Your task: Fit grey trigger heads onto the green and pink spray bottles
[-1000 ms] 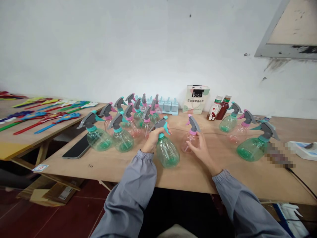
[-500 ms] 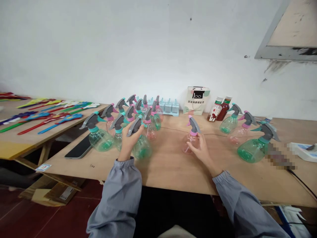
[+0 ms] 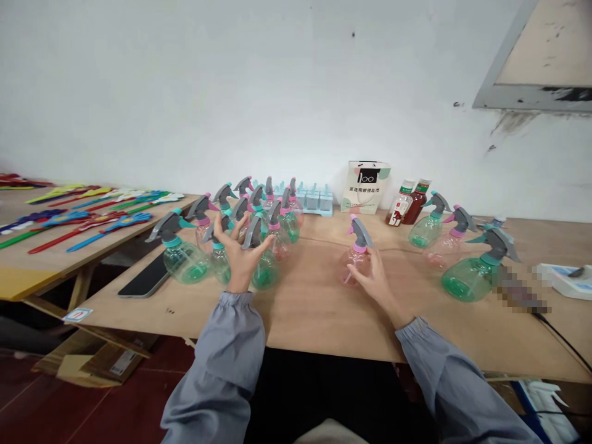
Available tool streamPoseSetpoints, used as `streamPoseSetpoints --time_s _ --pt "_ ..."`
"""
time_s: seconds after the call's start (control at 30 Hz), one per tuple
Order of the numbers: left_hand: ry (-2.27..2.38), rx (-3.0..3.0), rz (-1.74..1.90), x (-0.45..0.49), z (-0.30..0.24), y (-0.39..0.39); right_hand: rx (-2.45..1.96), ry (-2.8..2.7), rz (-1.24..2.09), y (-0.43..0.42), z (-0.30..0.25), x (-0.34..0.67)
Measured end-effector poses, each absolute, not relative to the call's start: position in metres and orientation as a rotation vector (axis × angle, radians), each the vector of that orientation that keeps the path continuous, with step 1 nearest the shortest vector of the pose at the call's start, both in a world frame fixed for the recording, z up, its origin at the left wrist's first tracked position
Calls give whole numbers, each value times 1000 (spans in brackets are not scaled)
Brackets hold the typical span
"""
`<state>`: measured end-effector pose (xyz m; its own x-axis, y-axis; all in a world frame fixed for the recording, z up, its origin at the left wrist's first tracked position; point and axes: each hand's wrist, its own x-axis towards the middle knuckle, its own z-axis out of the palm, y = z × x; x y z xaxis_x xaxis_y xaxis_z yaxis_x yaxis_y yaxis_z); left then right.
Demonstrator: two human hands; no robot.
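Observation:
My right hand [image 3: 375, 280] is closed around the body of a pink spray bottle [image 3: 352, 264], which stands upright on the table with a grey head and pink collar. My left hand [image 3: 241, 256] has its fingers spread beside a green spray bottle [image 3: 266, 270] at the front of a cluster. That bottle's grey head shows just behind the thumb and fingers. Several green and pink spray bottles stand close around it, among them a green one [image 3: 185, 262] at the cluster's left and a pink one [image 3: 280, 237] behind.
To the right stand a green bottle [image 3: 469, 280], a pink one [image 3: 444, 246] and another green one [image 3: 426, 229]. A phone [image 3: 144, 277] lies at the left. Against the wall are a paper bag [image 3: 365, 188], two drink bottles [image 3: 414, 206] and a light-blue mould [image 3: 319, 203]. Colourful hand-shaped sticks [image 3: 111, 231] cover the left table.
My left hand has loosened from the head of the front green spray bottle, and its fingers have spread upward. The right hand stays on the pink bottle.

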<state>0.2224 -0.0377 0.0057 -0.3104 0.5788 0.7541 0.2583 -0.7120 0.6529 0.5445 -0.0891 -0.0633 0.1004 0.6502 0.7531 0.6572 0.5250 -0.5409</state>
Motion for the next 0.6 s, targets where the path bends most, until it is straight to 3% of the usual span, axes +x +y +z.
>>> streamPoseSetpoints --time_s 0.1,0.2,0.27,0.3,0.43,0.5,0.6 --pt "1055 1761 2310 215 4 -36 -1148 -1579 -10 -89 -63 545" --pt "908 1747 2928 209 -3 -35 -1150 -1590 -7 -88 -64 545" --pt "752 1786 3120 218 -8 -41 -1157 -1598 -8 -88 -66 544" --pt "714 1881 3006 229 -11 -47 -1161 -1601 -14 -87 -67 543" --pt "842 2065 1723 302 -9 -77 -1142 -1659 -30 -88 -71 533" --pt "809 1956 1467 340 -3 -85 -1103 -1725 -22 -90 -72 526" --pt "766 1765 1405 378 9 -82 -1067 -1796 -8 -92 -70 516"
